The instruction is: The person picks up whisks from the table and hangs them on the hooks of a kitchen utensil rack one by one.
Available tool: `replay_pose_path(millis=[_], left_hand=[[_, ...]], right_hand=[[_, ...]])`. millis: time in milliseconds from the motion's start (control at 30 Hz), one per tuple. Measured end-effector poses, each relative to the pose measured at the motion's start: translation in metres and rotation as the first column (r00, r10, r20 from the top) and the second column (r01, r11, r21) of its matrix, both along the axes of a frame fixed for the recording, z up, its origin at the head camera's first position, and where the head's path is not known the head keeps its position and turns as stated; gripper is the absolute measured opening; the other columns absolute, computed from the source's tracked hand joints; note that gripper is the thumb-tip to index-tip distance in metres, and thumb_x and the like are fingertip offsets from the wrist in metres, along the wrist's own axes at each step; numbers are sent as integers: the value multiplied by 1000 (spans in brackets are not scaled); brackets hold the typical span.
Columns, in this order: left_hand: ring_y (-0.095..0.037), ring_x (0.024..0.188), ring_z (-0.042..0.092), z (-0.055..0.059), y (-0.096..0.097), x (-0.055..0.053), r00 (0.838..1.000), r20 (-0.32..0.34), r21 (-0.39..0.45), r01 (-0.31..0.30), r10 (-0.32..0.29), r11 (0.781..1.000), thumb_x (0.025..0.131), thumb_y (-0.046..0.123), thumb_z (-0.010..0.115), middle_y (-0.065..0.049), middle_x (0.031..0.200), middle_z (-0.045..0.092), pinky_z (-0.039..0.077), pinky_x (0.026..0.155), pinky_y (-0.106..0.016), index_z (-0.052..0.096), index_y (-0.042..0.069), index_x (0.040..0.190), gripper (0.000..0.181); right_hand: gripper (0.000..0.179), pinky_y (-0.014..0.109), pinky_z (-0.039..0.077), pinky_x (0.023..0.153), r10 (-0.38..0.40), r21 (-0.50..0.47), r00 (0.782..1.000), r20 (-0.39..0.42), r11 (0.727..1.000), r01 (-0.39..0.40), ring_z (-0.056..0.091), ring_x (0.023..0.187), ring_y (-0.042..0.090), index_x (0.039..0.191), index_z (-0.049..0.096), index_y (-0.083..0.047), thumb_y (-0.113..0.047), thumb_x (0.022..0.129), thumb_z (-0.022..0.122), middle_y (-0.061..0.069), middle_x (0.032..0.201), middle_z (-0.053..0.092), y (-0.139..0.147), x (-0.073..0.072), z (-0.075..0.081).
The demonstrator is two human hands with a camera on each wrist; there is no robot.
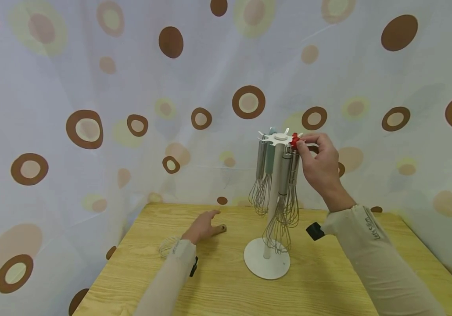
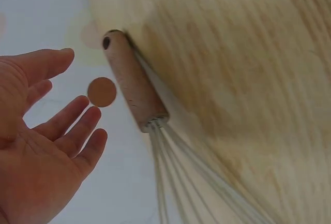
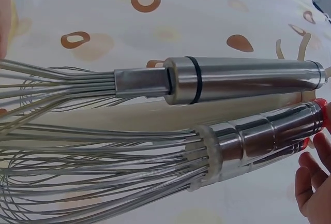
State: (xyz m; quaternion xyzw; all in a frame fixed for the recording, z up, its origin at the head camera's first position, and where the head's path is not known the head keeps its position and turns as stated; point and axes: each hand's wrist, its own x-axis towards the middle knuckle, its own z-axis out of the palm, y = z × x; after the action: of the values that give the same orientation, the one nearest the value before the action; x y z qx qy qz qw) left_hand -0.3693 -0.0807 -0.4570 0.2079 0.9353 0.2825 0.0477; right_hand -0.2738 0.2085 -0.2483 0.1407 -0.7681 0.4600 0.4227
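My right hand [image 1: 321, 164] is up at the top of a white rotating utensil stand [image 1: 265, 268], its thumb and forefinger pinching the red hanging end of a whisk [image 3: 261, 137] with a ribbed steel handle. Beside that one hangs another whisk [image 3: 243, 79], smooth-handled with black bands. Down at the tabletop, my left hand [image 1: 201, 227] has its fingers spread and loosely bent, with nothing in them. Close to it lies a whisk with a wooden handle [image 2: 135, 81], apart from the fingers in the left wrist view; its wires are partly behind the left wrist in the head view.
More whisks hang from the stand's far left hooks, one with a teal handle [image 1: 269, 160] and one with a steel handle [image 1: 261, 158]. The stand rises from a wooden table [image 1: 218, 289]. A dotted cloth [image 1: 206, 79] covers the wall right behind the table.
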Motion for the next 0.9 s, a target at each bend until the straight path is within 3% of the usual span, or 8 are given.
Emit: replay_pose_path(millis=[433, 600, 733, 900], left_hand=[[-36, 118, 50, -25, -4, -2, 997, 73, 21, -31, 29, 999, 100, 27, 50, -23, 130, 51, 42, 94, -49, 40, 7, 142, 48], [-35, 115, 53, -33, -5, -4, 998, 60, -15, -29, 29, 999, 98, 8, 50, -21, 125, 55, 45, 91, -47, 41, 8, 142, 45], [-33, 113, 54, -38, -6, -5, 998, 53, -55, -29, 32, 998, 91, -9, 50, -19, 123, 56, 45, 90, -44, 43, 8, 140, 53], [-32, 112, 55, -38, -5, -3, 998, 48, -90, -24, 29, 996, 89, -11, 51, -17, 121, 58, 46, 87, -43, 50, 6, 135, 48]], right_hand=[[17, 16, 40, 86, -12, 25, 1000, 2, 1000, 11, 51, 102, 19, 105, 54, 7, -7, 96, 54, 15, 113, 56, 0, 0, 0], [15, 15, 39, 85, -15, 25, 1000, 0, 1000, 15, 52, 100, 20, 104, 52, 11, -1, 96, 53, 21, 113, 55, -3, 3, 1], [15, 16, 40, 85, -4, 27, 1000, -6, 1000, 4, 52, 99, 18, 104, 52, 10, -3, 96, 54, 18, 113, 56, -1, 1, 1], [17, 16, 40, 85, 1, 33, 1000, -8, 999, 0, 51, 99, 17, 105, 53, 8, -6, 96, 55, 15, 113, 56, 3, -3, -2]])
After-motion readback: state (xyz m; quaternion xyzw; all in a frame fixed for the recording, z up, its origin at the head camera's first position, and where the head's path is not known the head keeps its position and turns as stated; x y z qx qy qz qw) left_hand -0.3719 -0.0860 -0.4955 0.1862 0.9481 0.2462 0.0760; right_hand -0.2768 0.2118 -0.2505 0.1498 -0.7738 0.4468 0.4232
